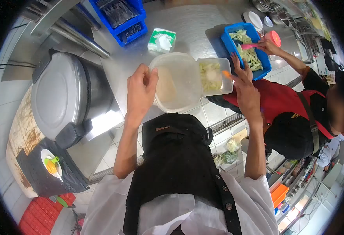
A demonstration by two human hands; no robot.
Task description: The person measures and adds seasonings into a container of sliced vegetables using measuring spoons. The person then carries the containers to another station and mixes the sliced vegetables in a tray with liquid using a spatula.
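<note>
My left hand (141, 88) pinches the left rim of a translucent white tub (185, 84) with a cream-coloured layer at its bottom. Against the tub's right side sits a smaller clear rectangular container (220, 91) of pale green cut strips (206, 81), with a whitish mound (214, 75) on them. My right hand (248, 98) reaches over that container's right edge, its fingers closed on an orange-tipped utensil (226, 73). The utensil's far end cannot be made out clearly against the mound.
A co-worker at right holds a pink utensil (250, 46) over a blue basin (265, 70) of similar strips; their other hand (240, 66) is close to mine. A tissue pack (162, 40), blue cutlery bins (134, 24) and a large lidded metal pot (62, 94) stand to the left.
</note>
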